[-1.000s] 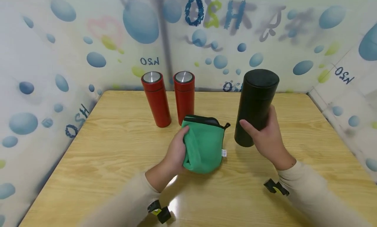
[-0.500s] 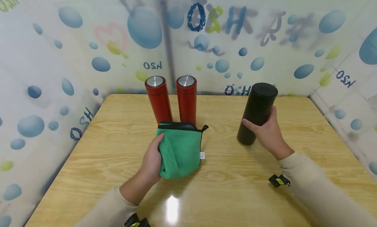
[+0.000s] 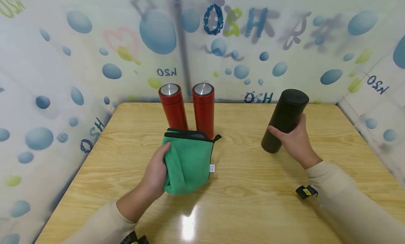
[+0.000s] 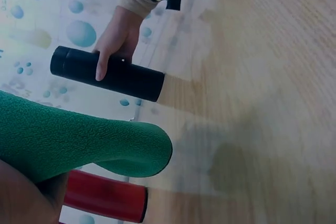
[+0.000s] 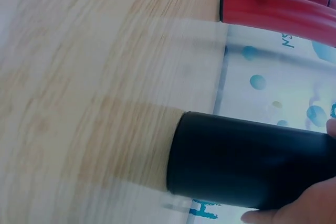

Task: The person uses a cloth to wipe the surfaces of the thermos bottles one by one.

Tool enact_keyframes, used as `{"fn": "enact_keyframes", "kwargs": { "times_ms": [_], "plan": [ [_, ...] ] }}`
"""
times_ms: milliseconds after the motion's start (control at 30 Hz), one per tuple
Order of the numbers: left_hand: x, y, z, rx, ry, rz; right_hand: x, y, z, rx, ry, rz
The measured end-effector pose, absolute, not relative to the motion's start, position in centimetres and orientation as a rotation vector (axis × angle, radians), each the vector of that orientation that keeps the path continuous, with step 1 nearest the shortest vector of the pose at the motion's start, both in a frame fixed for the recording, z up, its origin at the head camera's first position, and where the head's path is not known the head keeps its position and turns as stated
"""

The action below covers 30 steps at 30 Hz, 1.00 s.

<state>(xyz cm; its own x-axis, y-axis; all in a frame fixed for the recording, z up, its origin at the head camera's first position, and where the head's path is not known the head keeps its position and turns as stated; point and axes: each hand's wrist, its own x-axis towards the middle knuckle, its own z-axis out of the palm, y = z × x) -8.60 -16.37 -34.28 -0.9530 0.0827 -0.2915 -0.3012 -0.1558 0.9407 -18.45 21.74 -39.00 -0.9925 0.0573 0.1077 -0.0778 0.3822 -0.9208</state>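
My left hand (image 3: 155, 172) grips the left side of a green fabric zip pouch (image 3: 191, 163), thumb across its front. The pouch has black trim, a zip-pull loop at its upper right and a small white tag. Tilted in my right hand (image 3: 294, 140) is a black cylindrical canister with a lid (image 3: 283, 114). Thumb and fingers wrap its lower half. In the right wrist view its base (image 5: 178, 153) is close over the table. Two red bottles (image 3: 174, 110) with silver lids stand behind the pouch, which overlaps their lower parts in the head view.
The wooden table (image 3: 243, 201) reaches back to a wall (image 3: 234, 61) printed with blue and green drops and letters. Side walls stand at left and right. Each sleeve carries a small black strap device (image 3: 307, 192) at the wrist.
My left hand has carried the pouch leftward, in front of the red bottles. My right hand has lowered the canister, slightly farther from me. The head view has shifted a little.
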Motion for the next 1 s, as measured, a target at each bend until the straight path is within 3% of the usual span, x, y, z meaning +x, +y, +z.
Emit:
{"fn": "enact_keyframes", "kwargs": {
  "times_ms": [467, 767, 1000],
  "plan": [
    [-9.0, -16.9, -33.9, -0.265, 1.819, 2.223, -17.0, 21.2, -38.8, 0.02, -2.242, 1.689],
    [-8.6, -18.1, -34.2, -0.322, 1.827, 2.231, -12.3, 16.0, -37.3, 0.533, -1.663, 1.667],
    [-8.0, -18.8, -34.2, -0.349, 1.819, 2.238, -14.2, 11.6, -37.0, 0.563, -2.041, 1.765]
  ]
}}
